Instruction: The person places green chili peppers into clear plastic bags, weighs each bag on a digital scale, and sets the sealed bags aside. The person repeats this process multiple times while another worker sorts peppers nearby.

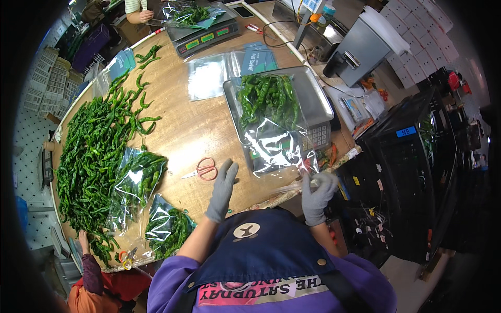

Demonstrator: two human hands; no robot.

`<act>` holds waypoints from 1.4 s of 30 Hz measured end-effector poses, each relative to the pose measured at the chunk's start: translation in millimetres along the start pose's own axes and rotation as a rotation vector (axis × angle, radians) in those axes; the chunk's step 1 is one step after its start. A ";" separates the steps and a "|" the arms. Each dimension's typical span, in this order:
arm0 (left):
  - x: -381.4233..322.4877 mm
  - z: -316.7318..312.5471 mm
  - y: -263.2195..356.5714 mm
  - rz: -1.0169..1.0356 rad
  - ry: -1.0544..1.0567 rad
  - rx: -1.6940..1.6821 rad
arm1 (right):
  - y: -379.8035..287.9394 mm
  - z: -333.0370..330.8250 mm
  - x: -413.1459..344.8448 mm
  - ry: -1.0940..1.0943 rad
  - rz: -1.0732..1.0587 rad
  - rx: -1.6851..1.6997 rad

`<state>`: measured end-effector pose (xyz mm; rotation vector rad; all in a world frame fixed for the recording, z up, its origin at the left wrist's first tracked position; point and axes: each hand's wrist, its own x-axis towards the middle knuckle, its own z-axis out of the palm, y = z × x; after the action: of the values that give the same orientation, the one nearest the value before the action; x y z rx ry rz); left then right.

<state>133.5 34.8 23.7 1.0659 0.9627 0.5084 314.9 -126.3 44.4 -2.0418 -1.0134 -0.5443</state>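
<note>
My left hand (pixel 223 191), in a grey glove, is held over the wooden table (pixel 176 121) with fingers extended and nothing in it. Just left of it lie red-handled scissors (pixel 206 169). My right hand (pixel 319 195), also gloved, is curled at the table's front edge, near the loose end of a clear plastic bag (pixel 274 144). Whether its fingers grip the plastic cannot be made out. Green peppers (pixel 266 96) fill the far end of that bag, which lies on the metal pan (pixel 315 94) of a scale with a keypad (pixel 315 137).
A large heap of green peppers (pixel 94 144) covers the left side. Two filled bags, one upper (pixel 137 180) and one lower (pixel 168 231), lie beside it. Another person's hand (pixel 84 238) touches the heap. A second scale (pixel 203 37) and flat bags (pixel 205 76) are farther back.
</note>
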 end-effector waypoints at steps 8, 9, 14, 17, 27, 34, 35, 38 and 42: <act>17.3 2.2 -5.2 -0.259 -0.505 0.134 | 43.3 -10.7 25.4 -0.380 0.656 0.418; 12.9 -0.8 -3.4 -0.285 -0.451 0.169 | 48.3 -13.2 23.4 -0.389 0.614 0.424; -9.7 -2.2 -2.7 -0.419 -0.557 0.066 | 54.4 -20.3 0.4 -0.466 0.588 0.296; -18.3 0.0 -2.1 -0.338 -0.637 0.184 | 50.5 -28.0 1.5 -0.451 0.546 0.259; -27.2 -13.3 5.3 -0.313 -0.509 0.070 | -76.1 -29.4 7.8 -0.690 -0.286 0.231; -32.9 -22.5 2.5 -0.252 -0.553 -0.042 | -90.8 16.0 -7.2 -0.718 -0.409 0.112; -32.9 -23.3 1.4 -0.259 -0.540 -0.029 | -90.9 15.6 -9.4 -0.736 -0.417 0.076; -32.4 -26.1 -1.7 -0.242 -0.576 0.000 | -93.9 14.8 -14.0 -0.720 -0.494 -0.034; -30.7 -30.9 1.2 -0.279 -0.583 0.087 | -96.3 20.2 -15.6 -0.774 -0.597 -0.059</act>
<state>91.4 27.5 32.5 1.0524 0.6000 -0.0803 228.8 -81.0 65.6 -2.0119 -2.1154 -0.0383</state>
